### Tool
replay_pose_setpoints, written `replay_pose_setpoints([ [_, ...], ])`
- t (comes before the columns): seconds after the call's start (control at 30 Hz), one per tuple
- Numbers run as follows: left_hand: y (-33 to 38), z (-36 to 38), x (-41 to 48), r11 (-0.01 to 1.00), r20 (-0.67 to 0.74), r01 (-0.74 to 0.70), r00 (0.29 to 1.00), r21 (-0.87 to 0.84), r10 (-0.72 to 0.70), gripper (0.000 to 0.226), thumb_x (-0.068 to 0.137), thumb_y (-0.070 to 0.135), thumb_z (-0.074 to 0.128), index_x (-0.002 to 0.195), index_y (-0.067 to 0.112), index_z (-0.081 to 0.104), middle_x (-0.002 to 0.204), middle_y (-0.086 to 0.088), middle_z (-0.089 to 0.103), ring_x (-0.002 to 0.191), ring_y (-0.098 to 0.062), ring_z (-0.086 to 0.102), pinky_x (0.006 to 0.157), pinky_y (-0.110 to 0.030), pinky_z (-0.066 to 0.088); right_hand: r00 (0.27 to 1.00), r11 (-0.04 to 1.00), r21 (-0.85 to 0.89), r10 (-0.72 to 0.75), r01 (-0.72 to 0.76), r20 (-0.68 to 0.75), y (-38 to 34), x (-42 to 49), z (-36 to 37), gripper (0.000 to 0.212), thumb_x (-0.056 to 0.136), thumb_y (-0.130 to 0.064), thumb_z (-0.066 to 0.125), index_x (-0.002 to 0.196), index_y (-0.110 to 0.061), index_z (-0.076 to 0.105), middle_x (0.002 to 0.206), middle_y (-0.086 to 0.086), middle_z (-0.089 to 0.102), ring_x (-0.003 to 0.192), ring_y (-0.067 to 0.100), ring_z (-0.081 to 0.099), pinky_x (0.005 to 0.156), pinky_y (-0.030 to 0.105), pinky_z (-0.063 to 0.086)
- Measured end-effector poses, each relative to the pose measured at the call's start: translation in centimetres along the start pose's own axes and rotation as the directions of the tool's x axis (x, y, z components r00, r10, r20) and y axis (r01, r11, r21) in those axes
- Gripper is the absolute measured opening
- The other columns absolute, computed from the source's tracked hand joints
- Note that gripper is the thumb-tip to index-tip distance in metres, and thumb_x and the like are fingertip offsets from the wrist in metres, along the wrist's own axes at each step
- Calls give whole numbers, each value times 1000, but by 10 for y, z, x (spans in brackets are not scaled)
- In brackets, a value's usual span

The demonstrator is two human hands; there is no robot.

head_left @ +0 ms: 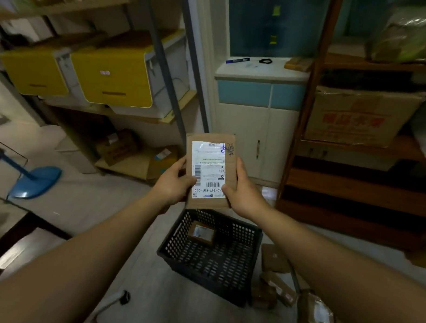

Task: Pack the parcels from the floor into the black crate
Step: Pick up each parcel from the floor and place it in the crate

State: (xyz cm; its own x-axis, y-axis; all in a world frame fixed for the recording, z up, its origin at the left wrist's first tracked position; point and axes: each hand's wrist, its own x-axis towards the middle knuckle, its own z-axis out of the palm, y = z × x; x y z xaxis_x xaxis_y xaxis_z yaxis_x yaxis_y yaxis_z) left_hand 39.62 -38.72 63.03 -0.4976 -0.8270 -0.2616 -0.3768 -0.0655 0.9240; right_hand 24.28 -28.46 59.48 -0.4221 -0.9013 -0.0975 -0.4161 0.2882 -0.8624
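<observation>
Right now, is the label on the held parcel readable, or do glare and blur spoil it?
Head view: glare whitens the top of the label on the parcel; its barcode and printed code lower down are readable. Head view: dim light; the yellow boxes at left are smeared; the small parcel in the black crate looks soft.
</observation>
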Motion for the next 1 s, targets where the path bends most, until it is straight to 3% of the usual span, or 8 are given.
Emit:
replay_pose_setpoints([
  [0.07,-2,-14,22,1000,1,10,1000,22,-10,65,87,14,59,136,46,32,101,11,64,75,-7,70,50,-26,54,1000,1000,3,21,-21,6,-3,21,12,86,92,-28,52,146,-43,-14,151,1,31,115,22,53,92,29,42],
  [0.2,-14,-34,59,994,111,25,993,107,-37,75,86,11,61,140,47,24,115,9,59,94,-14,63,59,-32,57,999,999,-2,49,-49,-22,2,49,35,86,93,-29,51,144,-44,-17,153,-2,28,106,15,52,83,23,38],
  [0.3,-30,-50,91,988,208,-9,978,153,-23,75,85,5,61,140,44,26,122,8,54,95,-11,60,57,-28,56,995,997,8,78,-78,-55,7,66,60,85,94,-27,50,144,-45,-17,155,-3,26,95,6,45,71,17,36],
  [0.43,-57,-80,136,980,306,-39,952,196,-23,76,85,4,61,143,37,23,107,15,50,95,-15,56,65,-34,57,967,978,16,210,-210,-144,9,94,108,82,93,-28,49,145,-47,-12,138,8,49,85,11,49,70,25,38],
  [0.53,-88,-110,172,970,407,-60,913,236,-43,81,84,3,62,145,34,18,121,6,49,99,-14,57,77,-38,58,934,945,119,321,-304,-160,10,114,160,80,93,-24,47,144,-49,-9,133,4,54,87,10,54,73,25,45],
  [0.67,-147,-127,208,930,490,-104,867,353,-89,78,84,4,59,144,34,19,132,0,49,119,-23,52,91,-46,51,899,903,182,415,-389,-138,32,132,220,79,94,-21,50,144,-52,-2,133,1,56,108,20,59,91,39,52],
  [0.87,-276,-108,248,874,492,-21,833,485,-252,89,83,3,59,149,31,7,143,-6,41,129,-28,44,100,-51,44,851,850,109,522,-515,-53,124,157,298,78,94,-19,50,145,-51,-1,130,5,57,101,19,60,89,31,50],
  [1.0,-374,-84,274,869,474,2,838,494,-271,80,79,0,62,143,27,24,137,-2,45,129,-24,45,101,-45,45,837,834,84,547,-546,9,208,177,352,77,95,-16,49,145,-49,2,129,6,57,101,23,62,86,36,55],
])
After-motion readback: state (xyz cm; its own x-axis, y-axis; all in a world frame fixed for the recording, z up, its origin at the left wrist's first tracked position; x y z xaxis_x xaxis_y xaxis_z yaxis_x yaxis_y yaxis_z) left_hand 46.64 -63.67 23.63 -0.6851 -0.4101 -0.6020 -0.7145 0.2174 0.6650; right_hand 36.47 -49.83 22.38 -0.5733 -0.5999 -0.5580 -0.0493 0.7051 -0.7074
